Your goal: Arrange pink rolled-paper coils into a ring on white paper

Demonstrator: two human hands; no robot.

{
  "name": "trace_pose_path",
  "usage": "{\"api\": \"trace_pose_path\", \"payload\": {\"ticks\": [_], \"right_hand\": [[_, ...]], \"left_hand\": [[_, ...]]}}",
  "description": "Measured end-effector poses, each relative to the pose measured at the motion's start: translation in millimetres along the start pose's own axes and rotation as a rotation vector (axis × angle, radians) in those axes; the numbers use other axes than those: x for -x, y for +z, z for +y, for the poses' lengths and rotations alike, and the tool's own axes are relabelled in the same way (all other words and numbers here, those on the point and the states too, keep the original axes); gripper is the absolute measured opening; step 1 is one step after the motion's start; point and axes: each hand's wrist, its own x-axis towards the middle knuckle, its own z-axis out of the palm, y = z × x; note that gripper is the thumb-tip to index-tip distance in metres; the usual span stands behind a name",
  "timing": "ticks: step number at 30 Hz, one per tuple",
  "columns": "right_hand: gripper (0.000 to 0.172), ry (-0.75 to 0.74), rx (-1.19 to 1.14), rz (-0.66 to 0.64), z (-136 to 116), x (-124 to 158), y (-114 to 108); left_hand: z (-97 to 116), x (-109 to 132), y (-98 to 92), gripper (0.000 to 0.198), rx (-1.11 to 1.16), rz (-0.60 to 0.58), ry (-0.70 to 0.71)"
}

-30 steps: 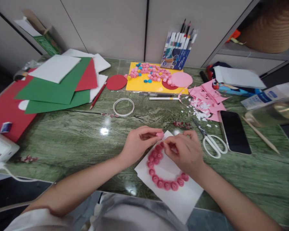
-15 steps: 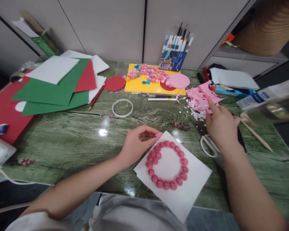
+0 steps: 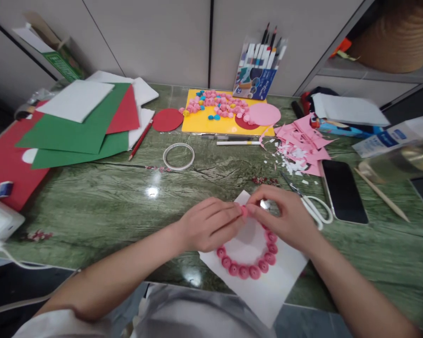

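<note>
In the head view, the left hand point(image 3: 213, 223) is curled, pinching a small pink piece point(image 3: 244, 211) between thumb and fingertips. The right hand point(image 3: 282, 211) comes to the same piece from the other side, thumb and forefinger bent towards each other with their tips at it; whether they grip it too, one cannot tell.

The piece is above the upper part of a white card point(image 3: 278, 291), which lies turned cornerwise near the front edge of the desk point(image 3: 127, 202). On the card sits a curve of pink rolls point(image 3: 244, 271), set side by side; the hands hide its top.

Just beyond the right wrist lie scissors point(image 3: 315, 211) with white handles, then a phone point(image 3: 345, 192) and a pointed stick point(image 3: 382, 195). Behind the scissors is a heap of pink scraps point(image 3: 303, 141) with white bits scattered at its front.

Farther back, a yellow sheet point(image 3: 197, 124) carries many small balls point(image 3: 225, 101), mostly pink, some blue or yellow. A red disc point(image 3: 168, 120) lies to its left and a pink disc point(image 3: 265, 114) overlaps its right end. A pack of markers point(image 3: 256, 75) leans on the wall behind. A roll of tape point(image 3: 178, 168) lies flat in front of the sheet, and green paper point(image 3: 74, 122) is piled at the far left.
</note>
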Motion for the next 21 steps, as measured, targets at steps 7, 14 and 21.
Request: {"api": "trace_pose_path", "payload": {"ticks": [7,14,21], "right_hand": [[0.008,0.008,0.009,-0.074,-2.6,1.8,-3.0],[0.009,0.02,0.041,-0.128,-5.6,3.2,-3.3],[0.012,0.156,0.092,-0.21,2.4,0.8,-10.3]], "left_hand": [[2.5,-8.1,-4.2,0.018,-0.199,-0.015,0.12],[5.6,-8.1,-2.2,0.017,-0.235,-0.041,0.181],[2.3,-10.2,-0.4,0.022,-0.264,-0.055,0.12]]}}
